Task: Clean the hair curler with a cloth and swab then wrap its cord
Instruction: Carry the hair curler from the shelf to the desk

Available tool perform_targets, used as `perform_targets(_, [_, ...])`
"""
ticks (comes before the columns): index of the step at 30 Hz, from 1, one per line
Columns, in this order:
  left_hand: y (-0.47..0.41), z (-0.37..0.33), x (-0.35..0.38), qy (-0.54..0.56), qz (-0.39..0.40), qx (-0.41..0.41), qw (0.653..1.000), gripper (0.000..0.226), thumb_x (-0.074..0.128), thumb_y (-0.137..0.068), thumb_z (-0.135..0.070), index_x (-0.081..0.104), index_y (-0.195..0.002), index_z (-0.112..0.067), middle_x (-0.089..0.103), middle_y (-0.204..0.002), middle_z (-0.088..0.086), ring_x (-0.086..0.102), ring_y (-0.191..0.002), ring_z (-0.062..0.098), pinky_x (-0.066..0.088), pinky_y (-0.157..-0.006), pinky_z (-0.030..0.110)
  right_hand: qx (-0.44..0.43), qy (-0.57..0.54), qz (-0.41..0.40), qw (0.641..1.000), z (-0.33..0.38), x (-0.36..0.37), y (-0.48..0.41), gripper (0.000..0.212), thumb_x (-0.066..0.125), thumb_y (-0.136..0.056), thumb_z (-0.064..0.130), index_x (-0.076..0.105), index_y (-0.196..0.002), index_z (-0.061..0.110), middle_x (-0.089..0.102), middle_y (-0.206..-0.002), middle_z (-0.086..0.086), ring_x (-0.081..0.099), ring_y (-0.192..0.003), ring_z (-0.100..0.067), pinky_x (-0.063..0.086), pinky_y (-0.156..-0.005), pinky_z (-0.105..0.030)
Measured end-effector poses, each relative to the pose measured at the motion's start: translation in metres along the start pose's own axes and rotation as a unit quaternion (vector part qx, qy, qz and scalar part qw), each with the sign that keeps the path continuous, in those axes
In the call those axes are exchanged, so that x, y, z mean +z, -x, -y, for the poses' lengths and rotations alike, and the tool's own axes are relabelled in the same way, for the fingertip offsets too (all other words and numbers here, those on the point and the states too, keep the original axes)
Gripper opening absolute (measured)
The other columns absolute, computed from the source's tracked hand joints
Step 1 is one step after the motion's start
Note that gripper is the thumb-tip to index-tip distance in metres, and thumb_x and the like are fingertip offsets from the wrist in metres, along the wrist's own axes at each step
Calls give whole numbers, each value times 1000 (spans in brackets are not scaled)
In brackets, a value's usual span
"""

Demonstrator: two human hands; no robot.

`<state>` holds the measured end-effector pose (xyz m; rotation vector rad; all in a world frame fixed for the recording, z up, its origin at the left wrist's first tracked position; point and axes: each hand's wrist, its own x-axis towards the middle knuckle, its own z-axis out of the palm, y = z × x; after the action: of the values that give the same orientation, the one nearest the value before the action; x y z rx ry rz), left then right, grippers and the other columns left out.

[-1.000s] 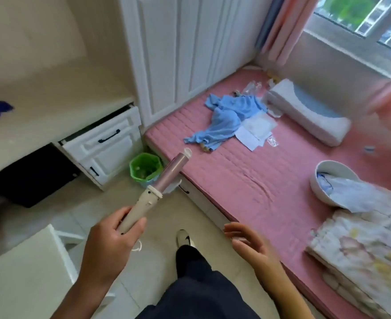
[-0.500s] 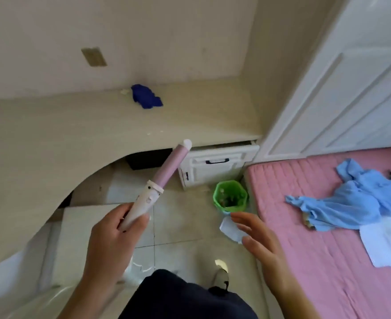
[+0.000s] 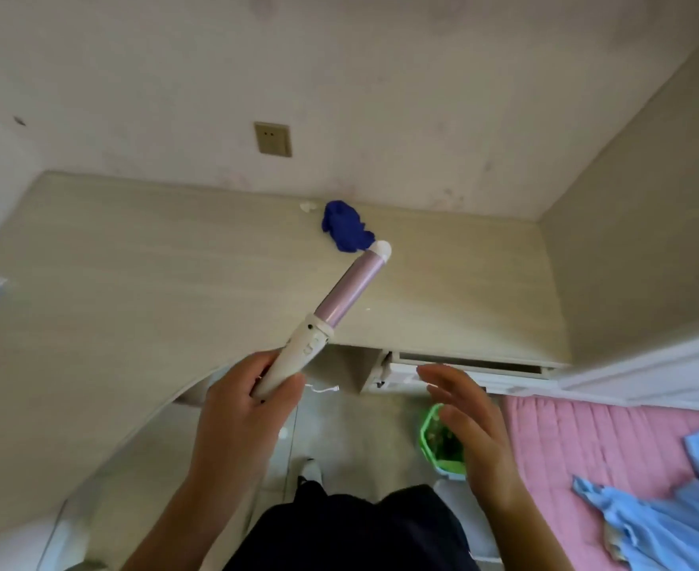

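Above the pale wooden desk [image 3: 174,282], the left hand [image 3: 244,410] grips the rigid, light-looking white-handled, pink-barrelled hair curler [image 3: 323,323] by its handle; right hand [image 3: 471,430] spread, empty, near the crumpled blue cloth [image 3: 345,226]

View: single, head-worn, wide-angle | Facing: forward and down, toward desk [image 3: 174,282] and wall corner | Range: close above both hands, desk just beyond | Right edge: bed [image 3: 586,438] | Overlap: none, sole view
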<state>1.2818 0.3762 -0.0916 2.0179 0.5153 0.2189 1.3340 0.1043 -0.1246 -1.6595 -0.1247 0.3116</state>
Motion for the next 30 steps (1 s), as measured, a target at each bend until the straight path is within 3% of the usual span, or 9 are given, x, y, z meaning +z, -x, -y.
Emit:
perform_targets(4, [-77,3,-23,-10,0,9,1000,14,68,-80,-43,69,-91,-36,64,-67,-7,53,-52,8,39,-44,13,-5,26,5,1000,12,30,-60,53,59,-83,37,64,-135,28,66,-140,2,60,-132,-18,44,-108,-43])
perform_targets(7, [-115,3,-22,5,7,4,1000,10,69,-80,-40,70,-89,-34,64,-63,-15,55,-50,2,37,-45,8,8,36,4,999,12,28,-91,52,58,-84,40,64,-135,31,66,-139,5,61,-130,-15,46,-105,-44])
perform_targets(10, [-173,-10,-12,-14,16,15,1000,7,75,-84,-32,70,-88,-31,63,-66,-13,55,-52,5,39,-46,11,3,36,-22,999,19,23,-144,51,57,-85,39,65,-134,28,66,-139,3,61,-130,-18,47,-106,-47])
perform_targets(15, [-226,-22,7,-26,6,24,999,15,70,-79,-43,69,-89,-32,63,-68,-15,57,-56,6,40,-46,11,22,36,9,999,9,5,-215,56,57,-85,39,62,-138,21,65,-141,0,60,-131,-21,48,-107,-57])
perform_targets(21, [-282,-20,-2,-61,20,8,998,11,77,-87,-23,70,-91,-30,60,-65,-9,51,-51,8,37,-44,15,21,27,31,999,12,22,-277,53,58,-89,37,60,-140,21,65,-141,-1,59,-132,-23,45,-109,-53])
perform_targets(30, [-372,-5,-54,-85,45,77,992,15,72,-80,-34,70,-94,-36,64,-72,-10,55,-57,9,35,-46,13,35,6,1,999,14,66,-332,51,60,-86,28,63,-137,21,67,-138,0,60,-130,-20,45,-110,-51])
